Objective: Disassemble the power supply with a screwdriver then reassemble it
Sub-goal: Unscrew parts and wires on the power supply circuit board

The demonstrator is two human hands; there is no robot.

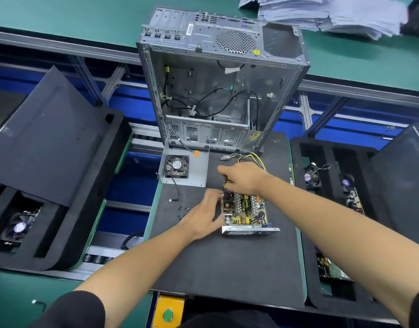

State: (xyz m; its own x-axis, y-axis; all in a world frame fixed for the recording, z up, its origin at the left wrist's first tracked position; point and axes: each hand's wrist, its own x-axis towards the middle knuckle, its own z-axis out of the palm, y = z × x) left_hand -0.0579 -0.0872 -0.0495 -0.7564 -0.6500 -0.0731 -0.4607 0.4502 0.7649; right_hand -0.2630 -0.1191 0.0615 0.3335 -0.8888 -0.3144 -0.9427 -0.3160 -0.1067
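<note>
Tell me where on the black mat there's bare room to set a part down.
The near half of the black mat, between the open power supply and the yellow button plate, is bare. Crowded: the loose screws left of the left hand, the fan cover, and the cables by the right hand.

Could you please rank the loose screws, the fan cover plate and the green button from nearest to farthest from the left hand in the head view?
From the left hand:
1. Loose screws, just left.
2. Fan cover plate, beyond, farther back.
3. Green button, at the near edge.
</note>
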